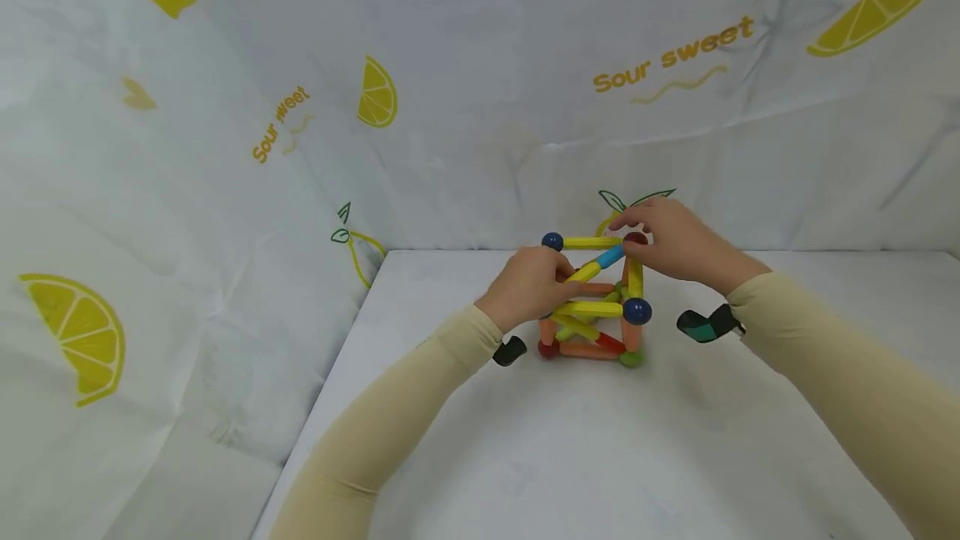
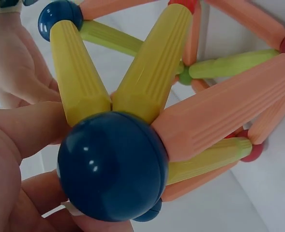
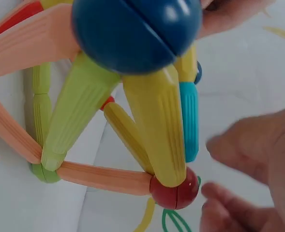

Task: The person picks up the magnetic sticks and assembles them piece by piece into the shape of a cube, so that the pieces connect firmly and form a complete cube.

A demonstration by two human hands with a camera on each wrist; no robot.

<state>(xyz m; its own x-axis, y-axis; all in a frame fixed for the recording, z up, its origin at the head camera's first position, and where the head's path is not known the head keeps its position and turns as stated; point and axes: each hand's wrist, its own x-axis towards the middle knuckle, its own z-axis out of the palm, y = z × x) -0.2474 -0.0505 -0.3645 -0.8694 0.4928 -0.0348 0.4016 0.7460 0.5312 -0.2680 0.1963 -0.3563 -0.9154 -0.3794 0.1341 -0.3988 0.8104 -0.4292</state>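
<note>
A cube-like frame of magnetic rods and balls stands on the white table [image 1: 585, 448]. My left hand [image 1: 525, 286], at its upper left, pinches the yellow end of a two-part diagonal stick [image 1: 587, 272], whose other half is blue. In the left wrist view a large blue ball [image 2: 113, 166] hides part of the fingers. The stick's blue end [image 3: 190, 123] lies close by the dark red corner ball [image 3: 175, 188]. My right hand [image 1: 678, 242] is at that ball, thumb and fingers spread apart, holding nothing.
Orange rods [image 1: 588, 351] form the base, with a green ball [image 1: 631, 358] at the near right corner. A yellow rod [image 1: 592, 309] spans the near top edge to a blue ball [image 1: 637, 311]. A lemon-print cloth [image 1: 465, 182] hangs behind and at the left.
</note>
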